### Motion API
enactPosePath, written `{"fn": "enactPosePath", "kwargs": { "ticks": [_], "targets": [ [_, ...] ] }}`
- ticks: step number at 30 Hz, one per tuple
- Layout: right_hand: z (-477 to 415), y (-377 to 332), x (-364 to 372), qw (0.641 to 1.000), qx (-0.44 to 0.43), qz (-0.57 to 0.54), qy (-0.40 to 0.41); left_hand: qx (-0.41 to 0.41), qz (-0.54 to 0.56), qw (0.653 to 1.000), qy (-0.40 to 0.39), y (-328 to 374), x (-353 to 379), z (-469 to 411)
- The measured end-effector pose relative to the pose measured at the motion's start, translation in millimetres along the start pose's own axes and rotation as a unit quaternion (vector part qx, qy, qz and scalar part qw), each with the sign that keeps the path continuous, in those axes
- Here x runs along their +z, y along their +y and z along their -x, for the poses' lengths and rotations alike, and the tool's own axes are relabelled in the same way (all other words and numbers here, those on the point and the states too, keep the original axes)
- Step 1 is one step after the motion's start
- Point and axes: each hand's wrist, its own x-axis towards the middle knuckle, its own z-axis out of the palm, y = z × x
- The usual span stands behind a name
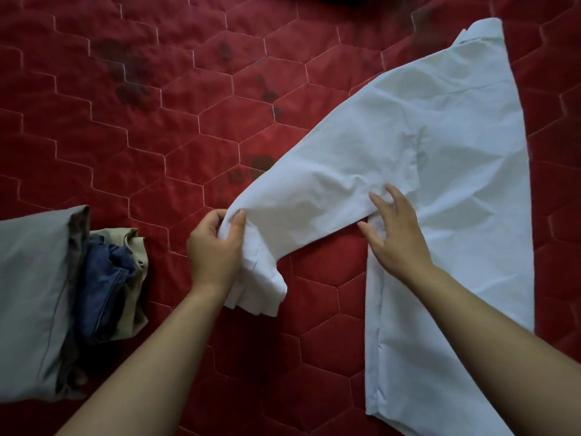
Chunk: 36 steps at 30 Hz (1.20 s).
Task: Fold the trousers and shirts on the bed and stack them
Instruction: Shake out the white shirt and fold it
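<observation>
White cotton bunches between the thumb and curled fingers (234, 226) of the left hand (213, 250), which is clenched on the sleeve (301, 196) just above its cuff (261, 294); the cuff hangs loose below the palm, pleats fanned out. Over on the other side, the right hand (397, 231) is spread wide, fingers splayed and flat, pressing down where the sleeve meets the body of the shirt (456, 190), gripping nothing, just pinning the cloth. From there the sleeve runs taut on a diagonal from the left hand up toward the shoulder, and the shirt's body lies flat on the bed (141, 121), its long straight side edge running down past the right forearm to the bottom of the view, the collar end up near the top right corner. Between the lifted sleeve and that side edge shows a bare wedge of red quilt. Left and above the sleeve, the quilt lies broad and open, hexagon stitching and a few dark blotches on it. Off at the left edge, well apart from the shirt, sits a stack (116, 281) of folded clothes, blue denim on tan, tucked against a grey pillow (31, 287).
</observation>
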Motion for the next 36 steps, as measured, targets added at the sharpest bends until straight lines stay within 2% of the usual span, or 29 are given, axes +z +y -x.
{"fn": "enactPosePath", "kwargs": {
  "ticks": [2,4,8,10,12,14,15,16,19,23,25,27,31,36],
  "targets": [
    [9,10,-20,0.999,0.030,-0.031,0.028,0.017,0.015,1.000,0.009,32,5,4],
    [24,27,-43,0.997,0.066,-0.027,0.031,0.049,0.026,0.998,-0.016,67,17,13],
    [61,69,-96,0.992,0.110,-0.034,0.043,0.172,-0.033,0.979,-0.107,119,72,63],
    [80,92,-122,0.989,0.124,-0.039,0.073,0.201,-0.093,0.958,-0.183,130,115,105],
    [99,114,-146,0.985,0.132,-0.039,0.099,0.164,-0.134,0.918,-0.335,132,158,154],
    [112,125,-151,0.985,0.139,-0.037,0.097,0.120,-0.172,0.842,-0.497,116,182,187],
    [124,146,-159,0.982,0.162,-0.045,0.090,0.117,-0.195,0.806,-0.546,116,202,210],
    [132,158,-163,0.979,0.179,-0.054,0.079,0.122,-0.206,0.795,-0.557,116,214,223],
    [126,150,-144,0.981,0.161,-0.106,0.032,0.127,-0.172,0.847,-0.487,104,201,204],
    [104,134,-113,0.970,0.170,-0.174,-0.007,0.135,-0.149,0.881,-0.429,94,183,176],
    [94,126,-98,0.969,0.170,-0.178,0.007,0.136,-0.143,0.899,-0.391,88,172,161],
    [87,126,-88,0.973,0.170,-0.154,-0.013,0.130,-0.141,0.917,-0.349,82,164,145],
    [104,144,-87,0.977,0.146,-0.118,-0.103,0.102,-0.142,0.930,-0.324,74,162,129],
    [158,180,-102,0.975,0.151,-0.107,-0.124,0.039,-0.106,0.924,-0.364,68,167,143]
  ]
}}
